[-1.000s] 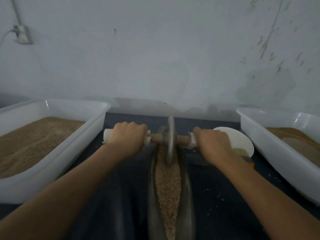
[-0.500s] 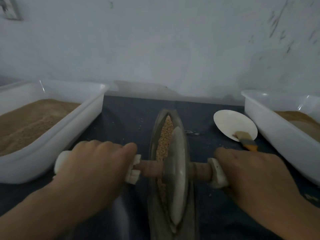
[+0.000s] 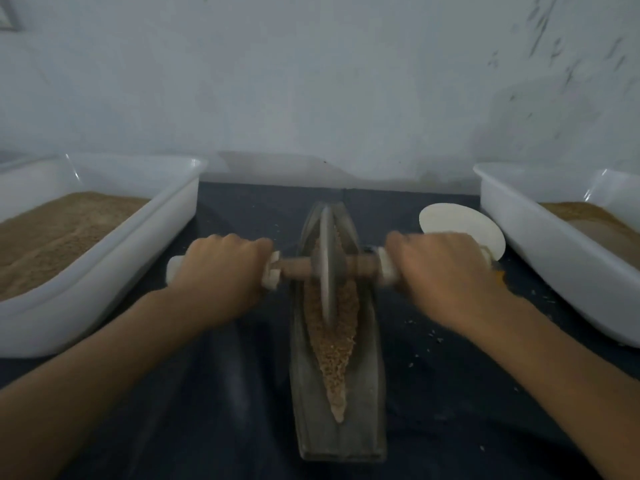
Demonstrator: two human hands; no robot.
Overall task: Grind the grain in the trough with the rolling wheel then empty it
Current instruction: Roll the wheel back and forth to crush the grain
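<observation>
Grain lies in a long narrow trough that starts straight in front of me at six o'clock and runs away toward twelve. The trough sits lengthwise to my body, so I judge that pushing and pulling my arms sends the wheel along its full run. The near tip of the grain bed tapers to a point, and the kernels there look coarse and only partly broken, so I judge the grinding is not finished and the emptying not yet begun.

Farther up the trough, the rolling wheel stands upright on its edge in the groove, buried in grain at its lower rim. A wooden axle passes through its middle, crossing from nine to three o'clock. My left hand is wrapped around the white grip at nine o'clock, fingers curled over the top. My right hand is wrapped the same way around the grip at three o'clock, though it is blurred. Holding both ends level keeps the wheel from tipping sideways.

A few stray kernels dot the dark cloth at four o'clock.

Beyond my right hand, at two o'clock, lies a round white dish. A white tub of brown meal sits at ten o'clock, and another white tub at two o'clock.
</observation>
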